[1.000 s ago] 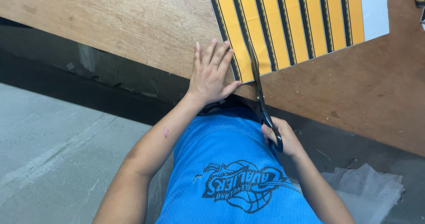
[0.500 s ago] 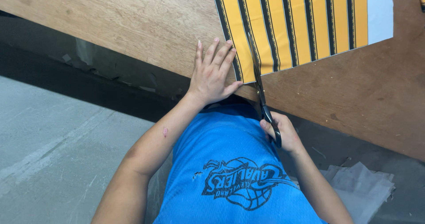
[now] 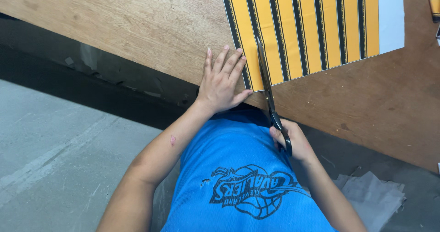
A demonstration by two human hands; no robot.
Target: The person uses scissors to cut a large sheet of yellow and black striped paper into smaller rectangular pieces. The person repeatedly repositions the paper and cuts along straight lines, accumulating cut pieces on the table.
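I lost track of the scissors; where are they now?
In the head view, centre: the black-handled scissors are in the right hand, blades on the yellow-and-black striped sheet, just right of the left hand.

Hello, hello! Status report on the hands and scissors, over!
Left hand flat on yellow-and-black striped sheet. Right hand gripping black scissors, blades on sheet. Nothing in the way.

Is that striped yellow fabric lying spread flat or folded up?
Spread flat: the striped fabric lies smooth on the wooden table, stripes running straight, no visible folds.
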